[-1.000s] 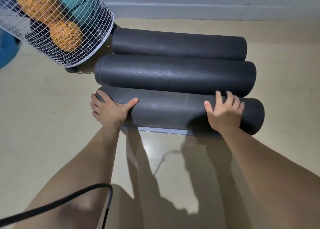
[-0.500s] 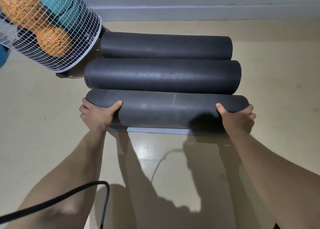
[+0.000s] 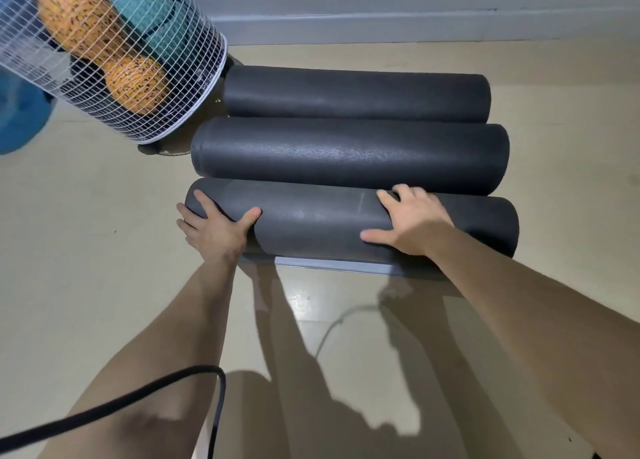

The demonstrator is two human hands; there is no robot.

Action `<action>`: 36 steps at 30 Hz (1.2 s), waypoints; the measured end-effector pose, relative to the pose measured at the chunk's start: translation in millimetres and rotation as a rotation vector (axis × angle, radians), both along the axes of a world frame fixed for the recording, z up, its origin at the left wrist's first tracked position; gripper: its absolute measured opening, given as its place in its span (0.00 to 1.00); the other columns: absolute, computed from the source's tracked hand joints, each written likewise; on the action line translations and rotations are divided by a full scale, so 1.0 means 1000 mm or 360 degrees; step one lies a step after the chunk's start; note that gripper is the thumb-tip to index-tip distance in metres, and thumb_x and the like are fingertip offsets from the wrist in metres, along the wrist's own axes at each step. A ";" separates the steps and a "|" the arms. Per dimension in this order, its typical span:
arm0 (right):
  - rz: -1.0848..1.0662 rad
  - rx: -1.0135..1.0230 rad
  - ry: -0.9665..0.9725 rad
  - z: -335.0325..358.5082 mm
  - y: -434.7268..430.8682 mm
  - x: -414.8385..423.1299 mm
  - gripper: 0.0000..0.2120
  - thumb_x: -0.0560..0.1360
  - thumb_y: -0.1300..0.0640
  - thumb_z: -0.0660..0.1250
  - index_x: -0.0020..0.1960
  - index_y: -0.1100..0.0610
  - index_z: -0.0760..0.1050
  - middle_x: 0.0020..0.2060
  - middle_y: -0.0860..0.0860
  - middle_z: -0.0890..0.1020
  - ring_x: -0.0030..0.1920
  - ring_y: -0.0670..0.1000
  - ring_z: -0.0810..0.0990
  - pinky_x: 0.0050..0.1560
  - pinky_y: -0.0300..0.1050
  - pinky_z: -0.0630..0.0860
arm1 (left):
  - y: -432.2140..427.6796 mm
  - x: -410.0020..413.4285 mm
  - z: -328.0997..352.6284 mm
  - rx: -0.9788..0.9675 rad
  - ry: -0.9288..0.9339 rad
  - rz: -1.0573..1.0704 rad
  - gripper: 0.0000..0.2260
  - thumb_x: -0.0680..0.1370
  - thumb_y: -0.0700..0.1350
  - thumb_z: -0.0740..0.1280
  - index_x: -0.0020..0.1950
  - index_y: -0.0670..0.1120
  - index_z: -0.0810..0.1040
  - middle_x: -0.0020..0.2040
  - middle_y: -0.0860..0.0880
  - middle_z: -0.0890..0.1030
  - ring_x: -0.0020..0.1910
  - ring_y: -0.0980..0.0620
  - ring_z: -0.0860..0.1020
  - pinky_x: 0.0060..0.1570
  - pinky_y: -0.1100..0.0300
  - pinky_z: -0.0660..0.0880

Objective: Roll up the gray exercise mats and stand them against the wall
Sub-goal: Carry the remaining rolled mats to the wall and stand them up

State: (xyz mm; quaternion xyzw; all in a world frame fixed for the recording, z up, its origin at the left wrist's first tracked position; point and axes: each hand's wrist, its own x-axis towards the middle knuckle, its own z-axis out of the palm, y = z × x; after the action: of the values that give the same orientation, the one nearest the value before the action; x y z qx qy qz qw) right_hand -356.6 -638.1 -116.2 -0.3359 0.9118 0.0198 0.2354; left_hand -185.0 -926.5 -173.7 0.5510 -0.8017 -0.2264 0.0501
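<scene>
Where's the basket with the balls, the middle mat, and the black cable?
Basket (image 3: 194, 87): head view, on its white wire wall.
Middle mat (image 3: 349, 155): head view, top of the roll.
Cable (image 3: 138, 391): head view, mid-length over the left forearm.

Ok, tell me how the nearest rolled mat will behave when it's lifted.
The nearest rolled mat will probably uncurl: its loose edge lies flat on the floor. Being round, it may roll. It looks like foam, so likely light, bending somewhat between the left hand and right hand.

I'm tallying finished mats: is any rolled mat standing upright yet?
No, all three rolls, the nearest roll, middle roll and far roll, lie flat on the floor.
</scene>
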 end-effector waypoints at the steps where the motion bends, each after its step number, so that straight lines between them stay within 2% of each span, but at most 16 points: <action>1: 0.0078 -0.0019 -0.0029 0.002 -0.016 -0.003 0.47 0.72 0.23 0.60 0.82 0.49 0.57 0.76 0.54 0.64 0.75 0.59 0.63 0.72 0.56 0.65 | 0.001 0.002 -0.001 0.0010 -0.0007 0.0009 0.54 0.71 0.70 0.72 0.84 0.47 0.47 0.83 0.36 0.45 0.80 0.32 0.49 0.76 0.37 0.54; 4: 0.0144 0.0004 -0.0077 -0.001 -0.042 -0.004 0.50 0.69 0.21 0.63 0.81 0.48 0.57 0.72 0.55 0.69 0.70 0.61 0.70 0.66 0.57 0.70 | 0.010 0.008 0.002 0.0112 0.0025 0.0128 0.56 0.71 0.69 0.72 0.84 0.46 0.45 0.83 0.39 0.46 0.80 0.34 0.50 0.75 0.37 0.58; 8: 0.0062 0.0034 -0.0074 -0.005 -0.045 0.002 0.53 0.62 0.18 0.65 0.79 0.45 0.61 0.69 0.53 0.73 0.66 0.60 0.74 0.60 0.53 0.72 | 0.047 0.017 0.004 0.0638 0.0189 0.0649 0.53 0.73 0.68 0.71 0.83 0.43 0.45 0.78 0.37 0.57 0.72 0.32 0.67 0.70 0.42 0.67; 10: 0.0046 0.0046 -0.0144 -0.001 -0.044 0.004 0.50 0.61 0.17 0.65 0.75 0.44 0.67 0.65 0.52 0.77 0.64 0.59 0.76 0.56 0.52 0.73 | 0.075 0.020 0.000 0.0981 0.0248 0.0764 0.51 0.73 0.72 0.69 0.81 0.43 0.51 0.74 0.39 0.65 0.68 0.34 0.71 0.68 0.42 0.70; 12: 0.0028 0.0071 -0.0283 -0.001 -0.045 0.017 0.44 0.57 0.15 0.64 0.64 0.41 0.74 0.59 0.48 0.82 0.60 0.56 0.78 0.54 0.50 0.75 | 0.101 0.029 -0.004 0.1336 0.0389 0.0883 0.57 0.62 0.82 0.66 0.76 0.43 0.63 0.68 0.42 0.75 0.63 0.36 0.76 0.64 0.41 0.74; 14: 0.0002 0.0124 -0.0415 -0.007 -0.050 0.037 0.47 0.51 0.13 0.62 0.60 0.41 0.75 0.56 0.45 0.82 0.57 0.54 0.79 0.57 0.50 0.76 | 0.117 0.044 -0.013 0.1594 0.0527 0.0946 0.63 0.48 0.88 0.63 0.68 0.44 0.75 0.59 0.43 0.84 0.55 0.38 0.82 0.56 0.46 0.78; 16: -0.0010 0.0229 -0.0531 -0.014 -0.054 0.058 0.53 0.48 0.11 0.61 0.64 0.42 0.74 0.59 0.45 0.81 0.57 0.54 0.79 0.59 0.52 0.76 | 0.125 0.061 -0.008 0.1731 0.0602 0.0978 0.58 0.47 0.87 0.65 0.61 0.45 0.81 0.53 0.43 0.87 0.46 0.40 0.83 0.43 0.54 0.78; 17: -0.0019 0.0278 -0.0604 -0.016 -0.055 0.068 0.56 0.48 0.12 0.63 0.68 0.43 0.72 0.62 0.47 0.80 0.58 0.54 0.78 0.60 0.52 0.76 | 0.125 0.068 -0.004 0.1739 0.0645 0.0978 0.54 0.49 0.86 0.66 0.58 0.45 0.82 0.52 0.44 0.87 0.44 0.42 0.83 0.39 0.56 0.78; 19: -0.0154 0.0273 -0.0818 -0.022 -0.053 0.086 0.60 0.50 0.15 0.68 0.74 0.46 0.66 0.66 0.50 0.76 0.61 0.56 0.77 0.60 0.53 0.75 | 0.123 0.081 -0.007 0.1691 0.0623 0.0984 0.50 0.53 0.84 0.70 0.59 0.46 0.81 0.54 0.46 0.87 0.48 0.44 0.85 0.45 0.53 0.81; 21: -0.0398 -0.0045 -0.1099 -0.031 -0.049 0.105 0.57 0.50 0.22 0.77 0.73 0.46 0.65 0.65 0.49 0.76 0.61 0.54 0.78 0.61 0.55 0.77 | 0.122 0.088 -0.011 0.1588 0.0598 0.0965 0.54 0.50 0.81 0.74 0.65 0.47 0.77 0.58 0.48 0.84 0.54 0.44 0.84 0.55 0.48 0.82; 23: -0.0603 -0.0429 -0.1308 -0.035 -0.045 0.121 0.48 0.51 0.34 0.85 0.66 0.44 0.70 0.59 0.43 0.81 0.57 0.49 0.82 0.60 0.55 0.79 | 0.124 0.090 -0.007 0.1557 0.0642 0.0891 0.53 0.51 0.76 0.79 0.66 0.46 0.77 0.57 0.50 0.85 0.55 0.47 0.84 0.58 0.49 0.81; 25: -0.0698 -0.0538 -0.1339 -0.026 -0.043 0.134 0.42 0.54 0.41 0.87 0.62 0.41 0.69 0.55 0.39 0.80 0.54 0.45 0.81 0.59 0.51 0.79 | 0.124 0.093 0.011 0.1556 0.0754 0.0758 0.39 0.60 0.67 0.82 0.64 0.46 0.81 0.53 0.52 0.87 0.52 0.50 0.86 0.58 0.51 0.81; 28: -0.0792 -0.0647 -0.1325 0.004 -0.038 0.143 0.45 0.52 0.38 0.86 0.63 0.38 0.67 0.58 0.39 0.79 0.56 0.44 0.81 0.60 0.49 0.79 | 0.117 0.095 0.046 0.1469 0.0798 0.0616 0.27 0.65 0.58 0.82 0.59 0.48 0.84 0.52 0.54 0.88 0.52 0.54 0.86 0.60 0.52 0.80; 30: -0.0854 -0.0726 -0.1332 0.037 -0.034 0.143 0.45 0.53 0.38 0.86 0.65 0.37 0.67 0.58 0.39 0.80 0.56 0.45 0.82 0.59 0.48 0.79 | 0.110 0.089 0.083 0.1409 0.0796 0.0503 0.29 0.62 0.60 0.82 0.59 0.49 0.84 0.53 0.55 0.87 0.53 0.54 0.86 0.60 0.52 0.80; 34: -0.1069 -0.0975 -0.1459 0.126 -0.023 0.129 0.38 0.57 0.46 0.87 0.64 0.39 0.74 0.53 0.39 0.85 0.52 0.44 0.85 0.57 0.50 0.81 | 0.104 0.055 0.173 0.1276 0.0677 0.0320 0.43 0.53 0.69 0.84 0.62 0.50 0.83 0.56 0.56 0.87 0.55 0.54 0.85 0.59 0.53 0.81; 36: -0.1195 -0.1087 -0.1444 0.171 -0.011 0.117 0.36 0.60 0.50 0.87 0.64 0.40 0.76 0.51 0.38 0.86 0.49 0.42 0.85 0.56 0.48 0.82 | 0.109 0.028 0.222 0.1227 0.0646 0.0235 0.45 0.51 0.69 0.84 0.62 0.50 0.82 0.56 0.56 0.86 0.55 0.55 0.85 0.58 0.54 0.81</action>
State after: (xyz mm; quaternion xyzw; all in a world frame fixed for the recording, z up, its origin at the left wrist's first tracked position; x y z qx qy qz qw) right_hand -239.3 -649.0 54.7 -0.0272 0.7327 -0.4951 0.4662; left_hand -156.8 -817.6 48.5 0.5297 -0.5909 -0.6083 0.0136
